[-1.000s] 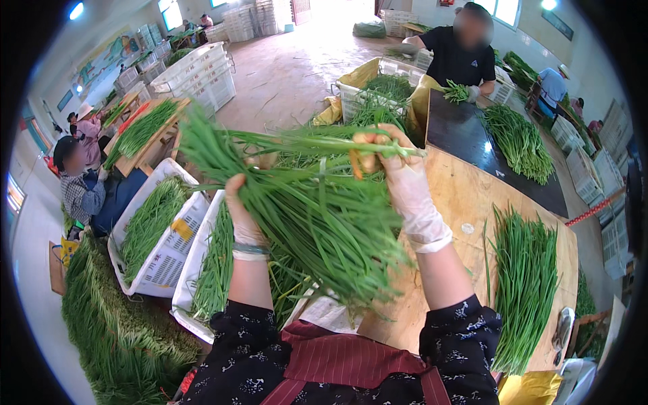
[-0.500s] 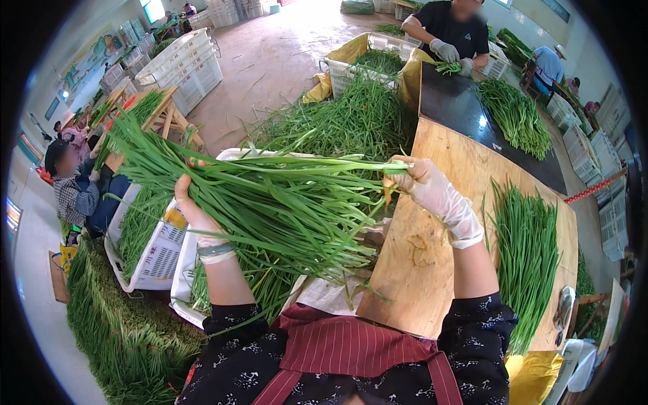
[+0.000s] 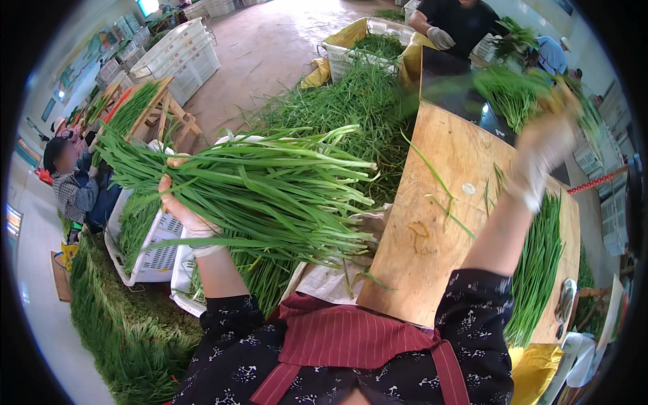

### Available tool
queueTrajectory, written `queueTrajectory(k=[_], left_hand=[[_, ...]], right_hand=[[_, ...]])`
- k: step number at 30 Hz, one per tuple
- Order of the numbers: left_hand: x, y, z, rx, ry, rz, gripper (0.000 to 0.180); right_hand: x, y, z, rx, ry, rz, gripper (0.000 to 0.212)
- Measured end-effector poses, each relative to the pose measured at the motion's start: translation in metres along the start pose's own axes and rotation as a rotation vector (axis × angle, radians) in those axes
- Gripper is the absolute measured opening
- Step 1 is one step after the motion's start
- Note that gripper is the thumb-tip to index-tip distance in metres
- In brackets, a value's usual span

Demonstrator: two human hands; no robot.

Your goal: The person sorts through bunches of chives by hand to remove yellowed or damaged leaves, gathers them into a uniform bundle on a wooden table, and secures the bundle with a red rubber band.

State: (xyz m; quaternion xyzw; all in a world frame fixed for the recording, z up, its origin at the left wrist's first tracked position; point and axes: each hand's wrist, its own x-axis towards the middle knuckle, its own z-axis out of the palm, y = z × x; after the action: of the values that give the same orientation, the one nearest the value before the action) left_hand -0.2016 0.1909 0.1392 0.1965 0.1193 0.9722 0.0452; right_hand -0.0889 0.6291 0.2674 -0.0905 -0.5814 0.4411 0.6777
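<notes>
My left hand (image 3: 183,202), in a thin glove, is wrapped round a thick bunch of garlic chives (image 3: 277,196). The leafy tips point left and the pale cut ends face right, above the gap beside the wooden board (image 3: 425,236). My gloved right hand (image 3: 543,148) is stretched far out to the right, smeared by motion. Blurred green leaves streak beside it; whether its fingers hold them I cannot tell. Under my right forearm lies a neat row of chives (image 3: 540,270). A few loose blades (image 3: 435,172) are on the board.
Ahead is a heap of loose chives (image 3: 344,121) by a white crate (image 3: 341,64). A co-worker (image 3: 459,27) stands at the dark tabletop (image 3: 439,77). More crates (image 3: 179,57) are stacked far left; a big pile of chives (image 3: 121,324) lies at lower left.
My right hand has left the cut ends of the bunch and swung out right and away. Loose blades now lie on the board. The left hand keeps its hold, slightly farther left.
</notes>
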Motion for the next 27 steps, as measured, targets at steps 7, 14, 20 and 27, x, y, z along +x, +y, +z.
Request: queueTrajectory(k=[7,14,20,27], left_hand=[[0.004,-0.011,0.010,-0.114,-0.089,-0.062,0.022],[0.010,-0.017,0.015,-0.075,-0.120,-0.122,0.027],[0.007,-0.010,0.013,0.106,-0.168,-0.016,0.037],[0.009,-0.007,0.012,0.052,-0.229,-0.070,0.032]], right_hand=[[-0.076,0.044,0.063,-0.529,-1.494,0.546,0.051],[-0.136,0.020,0.057,0.159,-1.325,0.826,0.029],[-0.109,0.044,0.034,0.670,-1.050,0.914,0.029],[-0.146,0.032,0.010,0.149,-1.440,0.866,0.040]])
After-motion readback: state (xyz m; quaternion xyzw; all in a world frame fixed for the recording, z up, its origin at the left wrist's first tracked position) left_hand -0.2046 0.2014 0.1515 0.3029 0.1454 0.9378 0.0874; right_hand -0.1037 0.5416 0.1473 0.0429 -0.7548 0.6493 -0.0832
